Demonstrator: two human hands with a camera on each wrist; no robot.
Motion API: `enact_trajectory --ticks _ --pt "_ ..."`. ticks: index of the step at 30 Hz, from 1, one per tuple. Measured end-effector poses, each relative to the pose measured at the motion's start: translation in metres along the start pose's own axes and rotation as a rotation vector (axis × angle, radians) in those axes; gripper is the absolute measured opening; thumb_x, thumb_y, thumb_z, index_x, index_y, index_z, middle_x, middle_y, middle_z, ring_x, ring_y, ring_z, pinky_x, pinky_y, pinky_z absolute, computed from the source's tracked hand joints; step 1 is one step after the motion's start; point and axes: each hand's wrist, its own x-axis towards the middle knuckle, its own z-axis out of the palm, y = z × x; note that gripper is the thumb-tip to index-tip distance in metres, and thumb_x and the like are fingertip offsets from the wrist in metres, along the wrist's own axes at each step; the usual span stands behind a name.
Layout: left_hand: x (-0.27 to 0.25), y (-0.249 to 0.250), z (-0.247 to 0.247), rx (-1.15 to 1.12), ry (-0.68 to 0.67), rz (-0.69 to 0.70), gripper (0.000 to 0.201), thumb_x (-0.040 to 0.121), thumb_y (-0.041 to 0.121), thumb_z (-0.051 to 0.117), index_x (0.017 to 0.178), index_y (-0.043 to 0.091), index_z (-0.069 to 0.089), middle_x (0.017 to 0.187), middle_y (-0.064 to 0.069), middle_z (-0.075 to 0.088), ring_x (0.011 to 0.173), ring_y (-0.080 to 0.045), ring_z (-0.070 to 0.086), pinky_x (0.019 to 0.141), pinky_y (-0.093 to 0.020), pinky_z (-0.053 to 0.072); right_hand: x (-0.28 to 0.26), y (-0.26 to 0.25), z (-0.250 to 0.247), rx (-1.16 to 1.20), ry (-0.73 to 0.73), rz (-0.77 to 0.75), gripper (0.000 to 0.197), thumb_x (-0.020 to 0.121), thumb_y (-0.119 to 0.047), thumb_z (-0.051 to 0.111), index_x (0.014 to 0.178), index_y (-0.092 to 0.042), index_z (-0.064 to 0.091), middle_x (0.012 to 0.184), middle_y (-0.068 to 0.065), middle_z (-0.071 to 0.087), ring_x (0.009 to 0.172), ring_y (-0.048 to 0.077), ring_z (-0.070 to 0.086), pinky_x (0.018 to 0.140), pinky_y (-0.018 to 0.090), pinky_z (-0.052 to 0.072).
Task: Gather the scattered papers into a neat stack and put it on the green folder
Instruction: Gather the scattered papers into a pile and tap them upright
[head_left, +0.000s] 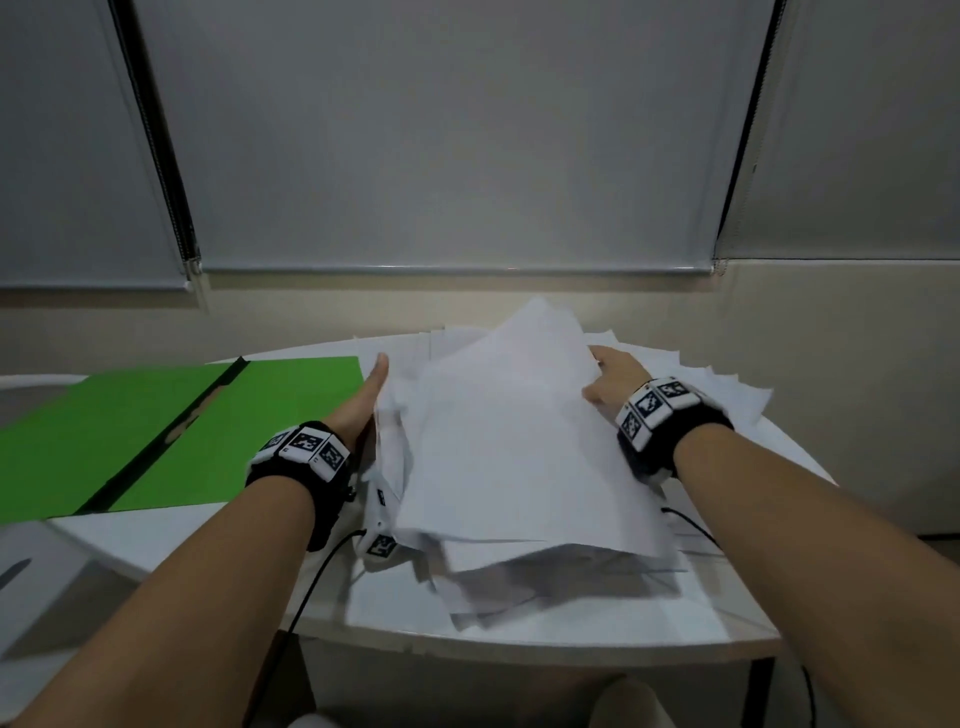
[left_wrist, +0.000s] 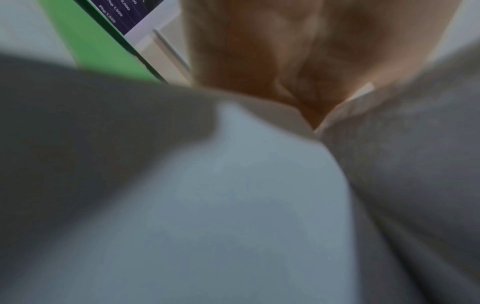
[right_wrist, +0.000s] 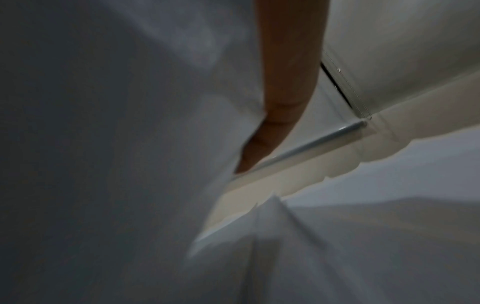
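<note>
We find the papers (head_left: 519, 457) heaped unevenly across the middle and right of the desk (head_left: 597, 631), with sheets fanning toward its far right edge and the near ends staggered. The left hand (head_left: 366, 402) presses flat against the heap's left side, fingers straight; the right hand (head_left: 613, 379) grasps the upper sheets at the far right, thumb over their edge. The green folder (head_left: 156, 431) lies open at the desk's left edge, just beside the heap and bearing no sheets. In our judgement the hands should squeeze inward together, then tap the edges square before any transfer. Loose sheets near the far right edge could slip off; a black cable (head_left: 317, 577) trails at the near edge.
</note>
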Motion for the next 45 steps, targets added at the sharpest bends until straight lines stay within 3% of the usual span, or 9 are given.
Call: enact_trajectory --ticks 5,7,12,16,22,27,34,38,45 --pt "-0.018 0.004 0.011 0.238 -0.123 0.052 0.027 0.082 0.010 0.066 0.107 0.000 0.063 0.096 -0.014 0.070 0.080 -0.027 0.070 0.076 -0.031 0.055 -0.009 -0.005 0.028 0.094 -0.298 -0.016 0.060 0.083 -0.014 0.067 0.138 -0.011 0.042 0.135 0.013 0.054 0.118 0.031 0.056 0.104 0.040 0.043" --pt "-0.021 0.012 0.009 0.328 -0.042 0.146 0.043 0.081 -0.008 0.062 0.123 0.000 0.053 0.115 -0.016 0.063 0.103 -0.035 0.063 0.083 -0.039 0.049 -0.018 -0.008 0.021 0.073 -0.377 0.004 0.061 0.086 -0.031 0.065 0.139 -0.014 0.041 0.138 0.008 0.049 0.120 0.030 0.055 0.104 0.042 0.043" --pt "-0.043 0.025 -0.016 0.183 0.040 0.329 0.087 0.049 0.008 0.073 0.132 0.011 0.049 0.124 -0.013 0.061 0.111 -0.035 0.058 0.099 -0.051 0.045 -0.014 0.047 -0.046 -0.452 -0.120 0.127 0.058 0.093 -0.046 0.048 0.144 -0.022 0.035 0.154 0.007 0.029 0.139 0.025 0.031 0.114 0.031 0.023" --pt "-0.060 0.029 -0.017 -0.030 -0.015 0.445 0.072 0.058 0.004 0.069 0.126 0.013 0.050 0.110 -0.011 0.064 0.085 -0.023 0.069 0.072 -0.034 0.055 -0.047 0.071 -0.078 -0.616 -0.210 0.282 0.045 0.089 -0.027 0.061 0.131 -0.015 0.053 0.143 0.009 0.046 0.129 0.028 0.045 0.106 0.034 0.038" --pt "-0.022 0.017 0.012 0.337 -0.038 0.207 0.055 0.074 -0.002 0.072 0.126 -0.004 0.054 0.129 -0.017 0.058 0.111 -0.034 0.059 0.100 -0.046 0.044 -0.055 0.070 -0.090 -0.691 -0.210 0.271 0.020 0.081 -0.048 0.064 0.101 -0.045 0.067 0.133 -0.007 0.058 0.096 0.016 0.056 0.081 0.018 0.036" --pt "0.027 0.001 0.004 0.619 -0.027 0.077 0.096 0.032 0.034 0.091 0.118 0.002 0.062 0.115 -0.016 0.067 0.105 -0.035 0.064 0.098 -0.048 0.048 -0.061 0.070 -0.088 -0.578 -0.216 0.373 0.045 0.088 -0.025 0.064 0.130 -0.016 0.054 0.140 0.009 0.049 0.127 0.027 0.047 0.094 0.029 0.039" --pt "0.000 0.009 0.011 0.614 0.014 0.120 0.085 0.067 0.000 0.077 0.140 0.010 0.035 0.137 -0.014 0.050 0.123 -0.038 0.048 0.104 -0.052 0.040 -0.054 0.080 -0.084 -0.385 -0.155 0.454 0.025 0.078 -0.035 0.073 0.059 -0.025 0.059 0.075 -0.006 0.061 0.062 0.009 0.051 0.054 0.018 0.035" --pt "-0.008 0.010 0.018 0.610 0.055 0.101 0.077 0.077 -0.007 0.068 0.142 0.007 0.029 0.139 -0.015 0.045 0.127 -0.038 0.044 0.102 -0.045 0.040 -0.042 0.080 -0.079 -0.165 -0.186 0.501 0.043 0.067 -0.034 0.081 0.095 -0.007 0.066 0.101 0.012 0.068 0.095 0.031 0.063 0.092 0.036 0.048" --pt "-0.010 0.008 0.025 0.662 0.074 0.106 0.071 0.077 -0.005 0.069 0.138 0.006 0.034 0.137 -0.015 0.048 0.124 -0.038 0.047 0.097 -0.040 0.042 -0.054 0.053 -0.085 -0.324 -0.108 0.391 0.047 0.079 -0.028 0.071 0.120 -0.009 0.060 0.128 0.010 0.059 0.110 0.032 0.057 0.087 0.034 0.043"
